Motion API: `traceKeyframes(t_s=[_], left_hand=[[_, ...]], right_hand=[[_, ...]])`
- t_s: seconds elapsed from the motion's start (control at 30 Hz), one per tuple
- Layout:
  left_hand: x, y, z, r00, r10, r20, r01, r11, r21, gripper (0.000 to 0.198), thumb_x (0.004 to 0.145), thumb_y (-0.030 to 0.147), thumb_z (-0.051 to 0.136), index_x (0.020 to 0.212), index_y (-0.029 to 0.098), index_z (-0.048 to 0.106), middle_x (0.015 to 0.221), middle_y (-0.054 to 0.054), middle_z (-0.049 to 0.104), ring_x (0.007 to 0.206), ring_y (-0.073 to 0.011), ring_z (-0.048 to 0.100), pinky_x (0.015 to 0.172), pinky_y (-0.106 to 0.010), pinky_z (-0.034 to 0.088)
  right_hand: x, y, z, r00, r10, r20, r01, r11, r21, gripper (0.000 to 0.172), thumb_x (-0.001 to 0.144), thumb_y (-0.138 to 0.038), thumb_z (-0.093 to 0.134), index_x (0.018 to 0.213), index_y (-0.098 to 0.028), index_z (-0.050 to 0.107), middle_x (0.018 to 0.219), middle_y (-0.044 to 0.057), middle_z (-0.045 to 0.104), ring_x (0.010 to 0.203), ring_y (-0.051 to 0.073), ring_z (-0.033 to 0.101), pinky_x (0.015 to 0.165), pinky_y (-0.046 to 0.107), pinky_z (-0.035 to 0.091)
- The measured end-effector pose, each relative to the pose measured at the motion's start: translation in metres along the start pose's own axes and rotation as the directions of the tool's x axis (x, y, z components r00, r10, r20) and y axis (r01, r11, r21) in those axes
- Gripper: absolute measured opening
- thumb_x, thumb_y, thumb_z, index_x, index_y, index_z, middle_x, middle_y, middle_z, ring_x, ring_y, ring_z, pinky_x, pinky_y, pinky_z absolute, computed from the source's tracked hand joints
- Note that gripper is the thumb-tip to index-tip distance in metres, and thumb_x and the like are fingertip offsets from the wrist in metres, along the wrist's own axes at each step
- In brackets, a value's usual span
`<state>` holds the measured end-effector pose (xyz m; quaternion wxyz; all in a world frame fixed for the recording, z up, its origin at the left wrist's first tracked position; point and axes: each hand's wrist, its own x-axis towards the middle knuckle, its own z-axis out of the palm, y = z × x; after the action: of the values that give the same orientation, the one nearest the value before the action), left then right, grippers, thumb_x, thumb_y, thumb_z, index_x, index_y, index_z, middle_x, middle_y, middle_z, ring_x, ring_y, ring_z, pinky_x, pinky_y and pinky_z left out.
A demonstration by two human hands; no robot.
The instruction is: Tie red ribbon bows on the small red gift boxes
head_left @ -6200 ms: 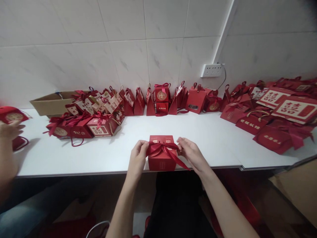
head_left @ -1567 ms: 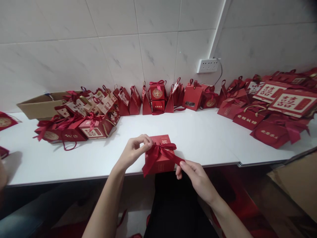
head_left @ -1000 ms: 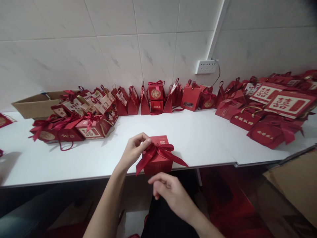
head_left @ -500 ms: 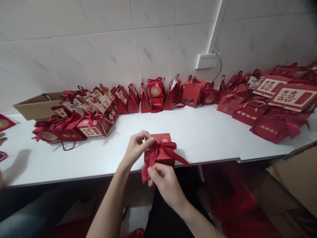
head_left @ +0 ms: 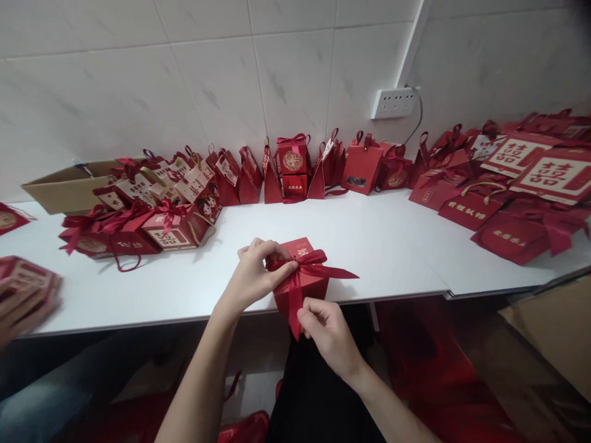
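Note:
A small red gift box [head_left: 295, 246] with gold lettering on its lid sits at the table's front edge, turned slightly. A dark red satin ribbon [head_left: 311, 269] is tied in a bow on its top. My left hand [head_left: 258, 271] is closed on the bow's left side by the knot, thumb against fingers. With thumb and fingertips, my right hand [head_left: 330, 335] pinches a ribbon tail that hangs down the box's front. The other tail points right and lies free. My left fingers hide the left loop.
On the white table [head_left: 378, 246], finished red boxes [head_left: 173, 227] cluster at left, with a cardboard box [head_left: 69, 191] behind. More line the wall, and a pile of red boxes [head_left: 503, 227] stands at right. Far left, another person's hand [head_left: 16, 311] holds a box. A power socket [head_left: 394, 103] is on the wall.
My right hand has moved right with the ribbon tail, which now hangs straighter down the front. The gift box has turned a little. Another person's hand with a box has come in at far left.

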<state>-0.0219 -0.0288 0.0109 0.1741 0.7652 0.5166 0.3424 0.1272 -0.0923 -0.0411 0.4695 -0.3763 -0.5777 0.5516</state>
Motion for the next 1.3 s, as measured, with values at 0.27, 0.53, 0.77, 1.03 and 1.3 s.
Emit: traceKeyframes(t_s=[0.27,0.53,0.77,1.03,1.3], left_hand=[[0.003,-0.001,0.002,1.000,-0.007,0.016,0.007,1.000,-0.029,0.016,0.073,0.036,0.067,0.067,0.021,0.063,0.067,-0.001,0.063,0.072,-0.0188,0.048,0.071,-0.032,0.034],[0.004,0.003,0.001,0.999,-0.024,0.040,0.023,0.999,0.029,0.015,0.074,0.032,0.065,0.064,0.020,0.063,0.065,0.000,0.061,0.074,-0.0188,0.047,0.072,-0.033,0.032],[0.006,0.009,0.000,0.996,-0.053,0.075,0.046,0.994,0.096,0.017,0.076,0.032,0.063,0.066,0.019,0.063,0.070,0.000,0.063,0.079,-0.0189,0.048,0.078,-0.035,0.031],[0.003,0.008,0.001,0.995,-0.057,0.084,0.051,0.996,0.075,0.016,0.077,0.033,0.062,0.068,0.020,0.064,0.072,0.000,0.064,0.080,-0.0188,0.049,0.082,-0.038,0.030],[0.002,0.007,-0.001,0.996,-0.049,0.073,0.044,0.997,0.065,0.017,0.077,0.035,0.062,0.069,0.020,0.063,0.072,-0.001,0.063,0.080,-0.0196,0.050,0.082,-0.038,0.032]], right_hand=[[0.000,-0.003,0.001,1.000,-0.009,0.022,0.009,1.000,-0.003,0.031,0.081,-0.026,0.044,0.052,-0.018,0.038,0.051,-0.004,0.035,0.049,0.007,0.031,0.048,0.022,0.024],[-0.001,0.000,-0.001,0.998,-0.042,0.055,0.043,0.999,-0.020,0.027,0.078,-0.021,0.043,0.053,-0.018,0.036,0.052,-0.004,0.035,0.051,0.007,0.031,0.049,0.022,0.026],[-0.002,0.003,-0.003,0.983,-0.098,0.152,0.127,0.974,-0.190,0.025,0.071,-0.013,0.044,0.051,-0.019,0.031,0.056,-0.003,0.039,0.054,0.008,0.036,0.052,0.022,0.029],[-0.005,-0.001,-0.047,0.932,-0.184,-0.313,0.142,0.978,-0.153,0.044,0.089,-0.040,0.034,0.051,-0.019,0.040,0.047,-0.003,0.038,0.046,0.010,0.036,0.048,0.025,0.029],[0.025,-0.018,-0.065,0.963,-0.052,-0.265,-0.042,0.940,-0.338,0.045,0.087,-0.055,0.039,0.059,-0.019,0.043,0.058,-0.001,0.046,0.059,0.013,0.045,0.061,0.026,0.036]])
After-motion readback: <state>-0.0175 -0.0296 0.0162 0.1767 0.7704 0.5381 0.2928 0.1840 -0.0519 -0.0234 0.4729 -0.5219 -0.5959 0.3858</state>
